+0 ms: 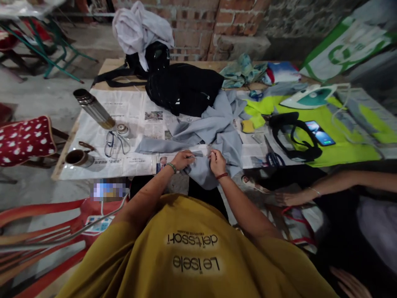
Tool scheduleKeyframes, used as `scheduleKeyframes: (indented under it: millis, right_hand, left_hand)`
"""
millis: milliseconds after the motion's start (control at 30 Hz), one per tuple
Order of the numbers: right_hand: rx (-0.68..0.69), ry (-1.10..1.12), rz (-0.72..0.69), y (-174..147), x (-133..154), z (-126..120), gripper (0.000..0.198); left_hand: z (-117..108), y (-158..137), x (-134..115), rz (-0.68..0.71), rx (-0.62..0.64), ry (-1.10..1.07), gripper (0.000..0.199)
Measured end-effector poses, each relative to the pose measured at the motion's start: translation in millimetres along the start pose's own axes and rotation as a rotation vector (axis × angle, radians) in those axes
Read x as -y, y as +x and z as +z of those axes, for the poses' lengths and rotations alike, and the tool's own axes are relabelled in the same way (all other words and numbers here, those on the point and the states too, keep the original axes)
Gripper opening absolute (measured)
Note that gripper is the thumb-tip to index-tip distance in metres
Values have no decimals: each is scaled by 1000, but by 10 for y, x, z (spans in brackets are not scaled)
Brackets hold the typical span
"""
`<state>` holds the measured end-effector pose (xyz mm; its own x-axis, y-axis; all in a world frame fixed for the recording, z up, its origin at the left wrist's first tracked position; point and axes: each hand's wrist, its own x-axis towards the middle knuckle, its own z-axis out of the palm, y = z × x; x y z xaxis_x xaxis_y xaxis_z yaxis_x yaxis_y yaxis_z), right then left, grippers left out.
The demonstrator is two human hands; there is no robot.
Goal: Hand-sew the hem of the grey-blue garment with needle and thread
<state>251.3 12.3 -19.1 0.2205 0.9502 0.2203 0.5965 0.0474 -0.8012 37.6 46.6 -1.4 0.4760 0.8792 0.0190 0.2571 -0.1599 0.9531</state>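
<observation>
In the head view, a soft, crumpled gray cloth lies on a surface covered with printed newspaper, and part of it hangs over the near edge. The left hand is at the cloth with its fingers together; what they pinch is too small to tell. The right hand, just beside it, has its fingers closed on the cloth. A black fabric bag sits behind the cloth, touching it. A small yellow sponge-like block lies to the right. A tall silver metal flask stands well apart, on the left.
</observation>
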Motion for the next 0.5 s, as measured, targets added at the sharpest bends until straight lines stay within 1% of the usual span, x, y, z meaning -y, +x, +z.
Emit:
scheduleKeyframes:
  millis: [100, 167, 233, 333, 400, 500]
  right_hand:
    - [-39, -10, -21, 15, -130, 52, 32]
    - [-33, 1, -43, 48, -152, 62, 32]
    - [-23, 11, -42, 64, -136, 63, 33]
    - [-14, 34, 13, 65, -47, 18, 37]
    - [-28, 36, 26, 60, 54, -61, 40]
    - [-36, -4, -41, 11, 258, -210, 42]
  left_hand:
    - [-135, -13, -20, -118, 68, -30, 25]
    - [-207, -46, -20, -199, 66, -37, 32]
    - [-238, -89, -12, -240, 26, -38, 35]
    - [-206, -142, 5, -231, -55, -29, 34]
    - [-165, -158, 12, -213, -89, -16, 32]
    - [-125, -166, 9, -191, -98, 5, 30]
